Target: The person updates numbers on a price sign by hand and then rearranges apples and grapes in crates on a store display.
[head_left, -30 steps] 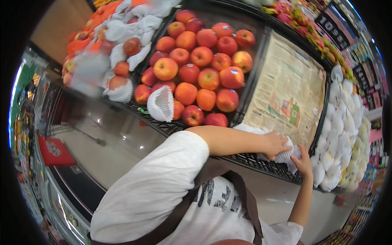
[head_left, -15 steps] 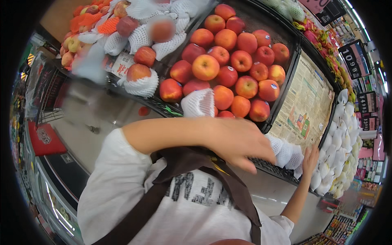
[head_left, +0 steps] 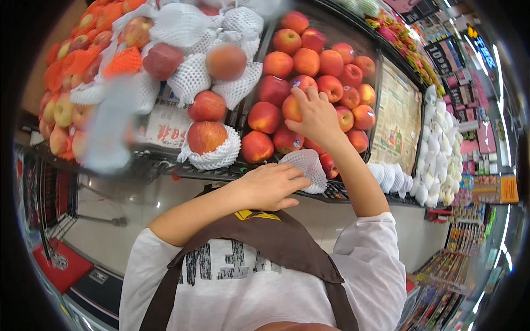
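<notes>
My right hand (head_left: 317,113) reaches into the black crate, its fingers and thumb curled around a red-yellow apple (head_left: 291,109). Other red apples (head_left: 265,117), some with small stickers, surround it. Near the crate's front edge, my left hand (head_left: 270,185) lies palm down with its fingers stretched out. Its fingertips are at the side of a white foam net sleeve (head_left: 310,168), which stands against the front apples; whether they touch it I cannot tell. A stack of foam net sleeves (head_left: 389,177) lies along the front edge, farther right.
At the left, apples in white foam nets (head_left: 211,144) and orange nets (head_left: 122,60) are heaped. Newspaper (head_left: 393,118) lines the right section of the crate. White-wrapped fruit (head_left: 439,154) is piled beyond it. A shopping cart (head_left: 52,193) stands at the lower left.
My right hand has left the stack of foam sleeves and moved left onto an apple in the crate. My left hand has drawn back left, beside the single foam sleeve. The view has shifted.
</notes>
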Motion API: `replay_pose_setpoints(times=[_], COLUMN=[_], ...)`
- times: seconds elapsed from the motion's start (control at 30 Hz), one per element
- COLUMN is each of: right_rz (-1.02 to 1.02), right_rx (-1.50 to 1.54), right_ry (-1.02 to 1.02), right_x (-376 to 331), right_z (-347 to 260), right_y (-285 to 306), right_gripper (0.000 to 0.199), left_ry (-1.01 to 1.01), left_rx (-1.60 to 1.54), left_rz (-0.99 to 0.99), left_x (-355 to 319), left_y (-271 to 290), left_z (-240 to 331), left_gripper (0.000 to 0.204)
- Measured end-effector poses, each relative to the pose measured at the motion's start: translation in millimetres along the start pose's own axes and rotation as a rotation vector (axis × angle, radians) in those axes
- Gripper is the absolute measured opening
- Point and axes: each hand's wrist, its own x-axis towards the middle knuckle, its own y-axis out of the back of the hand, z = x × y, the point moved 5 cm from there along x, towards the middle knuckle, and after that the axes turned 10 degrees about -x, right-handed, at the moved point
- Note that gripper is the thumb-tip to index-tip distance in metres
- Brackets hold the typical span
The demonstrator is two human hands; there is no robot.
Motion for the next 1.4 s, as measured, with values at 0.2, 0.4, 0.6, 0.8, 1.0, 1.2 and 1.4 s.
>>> replay_pose_setpoints(times=[0.2, 0.4, 0.6, 0.8, 1.0, 1.2, 1.4], right_rz=[-0.18, 0.223, 0.43, 0.322, 0.323, 0.629, 0.603], right_rx=[0.067, 1.184, 2.041, 2.023, 1.996, 2.132, 2.045], right_ry=[-0.109, -0.381, -0.254, -0.083, 0.03, -0.537, -0.607], right_x=[6.6, -30.0, -56.6, -54.6, -64.0, -77.9, -59.8], right_z=[9.8, 111.0, 154.0, 147.3, 153.8, 207.5, 252.9], right_y=[8.5, 47.9, 15.1, 14.0, 10.3, -26.5, -25.6], right_gripper=[0.067, 0.072, 0.084, 0.086, 0.081, 0.065, 0.048], left_ry=[-0.021, 0.009, 0.077, 0.142, 0.193, 0.139, 0.069], left_rx=[-0.075, -0.206, -0.277, -0.313, -0.406, -0.172, 0.05], left_rz=[-0.031, -0.036, -0.014, -0.012, 0.151, 0.306, 0.193], left_x=[0.2, 6.1, 9.0, 16.0, 18.8, 31.2, 51.4], left_y=[8.1, 14.4, 19.9, 24.1, 33.8, 37.8, 30.4], left_z=[2.4, -1.0, -0.6, 0.1, 0.7, 3.4, 11.5], left_gripper=[0.046, 0.045, 0.05, 0.048, 0.038, 0.033, 0.056])
